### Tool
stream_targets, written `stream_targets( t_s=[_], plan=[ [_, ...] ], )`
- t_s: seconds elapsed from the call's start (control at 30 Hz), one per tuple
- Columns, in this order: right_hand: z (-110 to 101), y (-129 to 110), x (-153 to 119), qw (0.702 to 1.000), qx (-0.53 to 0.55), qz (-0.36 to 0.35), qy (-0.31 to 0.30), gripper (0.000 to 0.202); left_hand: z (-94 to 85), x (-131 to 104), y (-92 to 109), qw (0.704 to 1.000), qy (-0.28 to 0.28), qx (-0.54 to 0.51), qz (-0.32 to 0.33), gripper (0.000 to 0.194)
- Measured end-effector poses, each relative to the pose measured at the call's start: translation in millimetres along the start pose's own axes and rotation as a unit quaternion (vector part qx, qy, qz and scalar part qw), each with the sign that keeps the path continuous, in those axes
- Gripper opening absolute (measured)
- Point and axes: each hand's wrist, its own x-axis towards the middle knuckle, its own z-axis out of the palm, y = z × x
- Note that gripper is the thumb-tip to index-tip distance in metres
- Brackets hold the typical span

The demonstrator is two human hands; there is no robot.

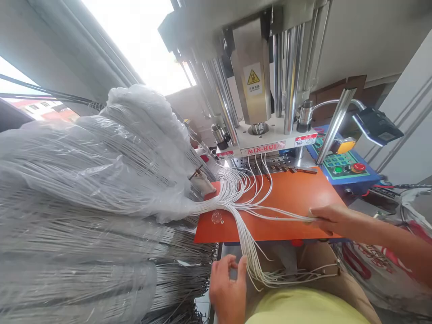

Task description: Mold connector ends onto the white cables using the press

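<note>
Over the right part of the orange board [290, 189], my right hand [330, 219] pinches the ends of a few white cables [280, 215] stretched from the bundle. My left hand [229, 281] is below the board's front edge, thumb and fingers curved apart with nothing between them, beside a hanging bunch of white cables [248, 243]. Those cables droop over the edge towards the yellow clothing. More cables loop in a coil [232, 182] at the back left of the board, and several run under the machine's front plate [263, 148].
Large plastic-wrapped cable bundles [101, 166] fill the left side. The press machine [253, 72] stands behind the board. At right are a blue control box [351, 166] with buttons and a lamp [378, 126]. A cardboard box [351, 288] sits below.
</note>
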Motion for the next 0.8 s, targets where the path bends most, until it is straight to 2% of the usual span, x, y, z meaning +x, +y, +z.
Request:
stream_targets(
  t_s=[0.03, 0.07, 0.13, 0.2, 0.27, 0.33, 0.4, 0.47, 0.53, 0.6, 0.67, 0.73, 0.77, 0.8],
  plan=[
    [2, -4, 2, 0.998, -0.043, -0.022, -0.032, 0.032, -2.1, 3, 16, 0.998, 0.012, -0.026, 0.055, 0.024],
    [5, -9, 4, 0.993, -0.094, -0.052, -0.057, 0.028, 0.6, 7, 34, 0.992, -0.022, -0.062, 0.112, 0.033],
    [14, -20, 10, 0.971, -0.200, -0.117, -0.051, 0.020, 19.6, 16, 70, 0.955, -0.185, -0.130, 0.191, 0.058],
    [21, -29, 18, 0.944, -0.279, -0.165, -0.062, 0.012, 48.6, 24, 97, 0.898, -0.352, -0.169, 0.202, 0.068],
    [20, -33, 24, 0.926, -0.328, -0.177, -0.066, 0.013, 74.1, 29, 108, 0.865, -0.439, -0.163, 0.178, 0.066],
    [11, -28, 29, 0.915, -0.361, -0.178, -0.037, 0.011, 86.9, 32, 102, 0.856, -0.480, -0.133, 0.140, 0.057],
    [2, -17, 33, 0.908, -0.373, -0.192, -0.011, 0.005, 87.4, 33, 88, 0.848, -0.510, -0.109, 0.099, 0.042],
    [1, -7, 37, 0.901, -0.381, -0.208, -0.012, 0.005, 83.1, 32, 75, 0.833, -0.540, -0.108, 0.059, 0.034],
    [11, -5, 41, 0.894, -0.387, -0.226, -0.035, 0.008, 82.9, 29, 69, 0.800, -0.584, -0.133, 0.000, 0.033],
    [22, -11, 43, 0.888, -0.381, -0.249, -0.071, 0.009, 90.1, 25, 72, 0.751, -0.626, -0.187, -0.096, 0.043],
    [22, -21, 44, 0.893, -0.356, -0.259, -0.091, 0.002, 101.5, 24, 78, 0.716, -0.625, -0.247, -0.191, 0.051],
    [4, -25, 46, 0.916, -0.309, -0.245, -0.069, 0.020, 110.7, 25, 83, 0.710, -0.598, -0.282, -0.241, 0.051],
    [-10, -22, 48, 0.933, -0.271, -0.234, -0.048, 0.034, 113.1, 27, 84, 0.712, -0.587, -0.292, -0.252, 0.051],
    [-26, -15, 51, 0.946, -0.221, -0.234, -0.038, 0.041, 113.8, 28, 84, 0.712, -0.582, -0.300, -0.255, 0.051]
  ],
)
